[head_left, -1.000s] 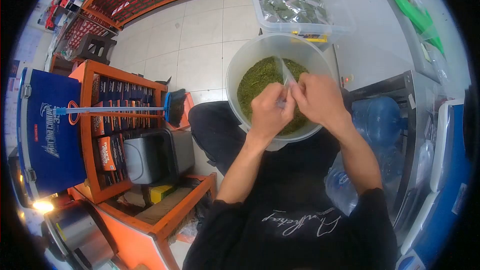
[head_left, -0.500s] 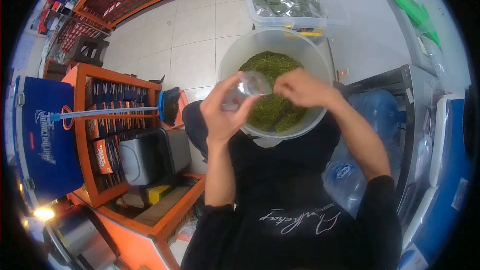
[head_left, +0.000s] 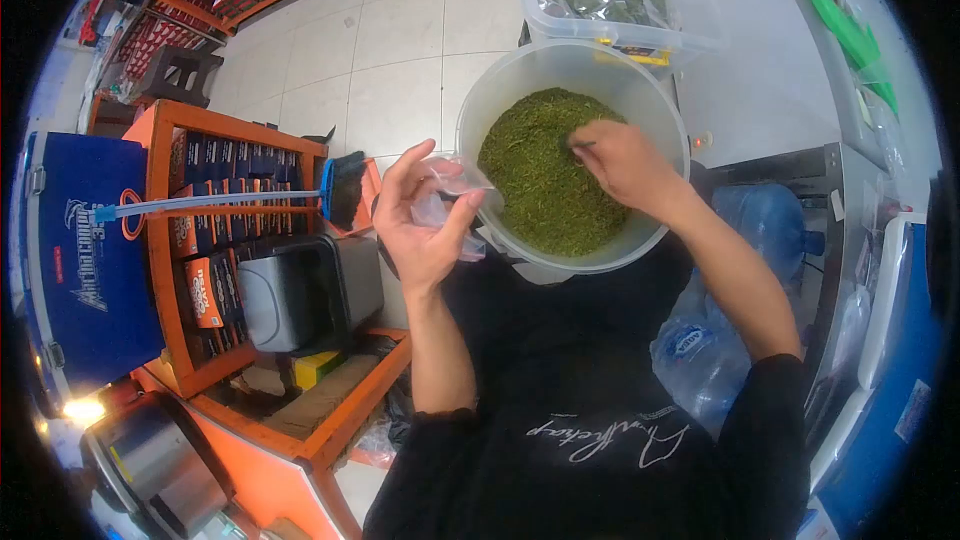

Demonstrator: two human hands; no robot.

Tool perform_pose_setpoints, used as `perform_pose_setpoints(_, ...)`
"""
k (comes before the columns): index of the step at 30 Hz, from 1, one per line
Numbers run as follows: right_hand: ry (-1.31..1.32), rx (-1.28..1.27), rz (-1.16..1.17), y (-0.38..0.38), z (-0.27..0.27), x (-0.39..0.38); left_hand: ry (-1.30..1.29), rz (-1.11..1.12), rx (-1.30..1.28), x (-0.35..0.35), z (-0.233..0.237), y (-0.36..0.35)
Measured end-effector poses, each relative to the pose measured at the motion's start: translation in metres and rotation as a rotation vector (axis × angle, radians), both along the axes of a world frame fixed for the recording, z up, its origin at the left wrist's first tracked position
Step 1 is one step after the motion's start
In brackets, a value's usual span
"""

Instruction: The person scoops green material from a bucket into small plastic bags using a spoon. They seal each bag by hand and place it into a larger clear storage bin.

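My left hand (head_left: 418, 230) grips a small clear plastic bag (head_left: 455, 180), with crumpled clear plastic also in its palm. It is beside the left rim of a round translucent tub (head_left: 668, 110). Inside the tub lies a heap of finely chopped green herb (head_left: 540, 180). Over the right part of the heap is my right hand (head_left: 630, 168), its fingers curled together. A small dark thing shows at its fingertips, but its kind is hard to tell.
Behind the tub stands a clear plastic bin (head_left: 690, 35) holding several small bags of green stuff. Large blue water bottles (head_left: 750, 225) are at the right. To the left are an orange shelf (head_left: 180, 260) with boxes, a broom (head_left: 342, 190) and a grey bin (head_left: 275, 305).
My left hand has moved left and down, away from the herb, and the bag has tilted. My right hand has shifted right, away from the bag. The whole view has also shifted slightly.
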State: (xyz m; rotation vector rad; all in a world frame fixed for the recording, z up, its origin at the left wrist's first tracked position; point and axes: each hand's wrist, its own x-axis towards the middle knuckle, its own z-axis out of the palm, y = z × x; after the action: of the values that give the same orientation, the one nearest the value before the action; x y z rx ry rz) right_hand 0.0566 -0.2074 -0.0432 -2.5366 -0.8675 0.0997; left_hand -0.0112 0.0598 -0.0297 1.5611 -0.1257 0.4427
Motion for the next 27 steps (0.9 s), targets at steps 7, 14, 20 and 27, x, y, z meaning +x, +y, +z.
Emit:
perform_pose_setpoints(7,0.072,0.2,0.058,0.034,-0.013,-0.034,0.015,-0.002,-0.018,-0.002,-0.003,0.001)
perform_pose_setpoints(14,0.871,0.74,-0.442,0.002,-0.017,-0.029,0.055,0.015,-0.115,-0.002,0.005,-0.012)
perform_pose_setpoints(20,0.83,1.063,-0.532,-0.039,0.007,-0.021,0.103,-0.022,0.135,0.002,0.031,-0.031)
perform_pose_setpoints(27,0.446,1.004,-0.574,-0.053,0.07,-0.02,0.03,0.02,0.462,0.014,0.018,-0.061)
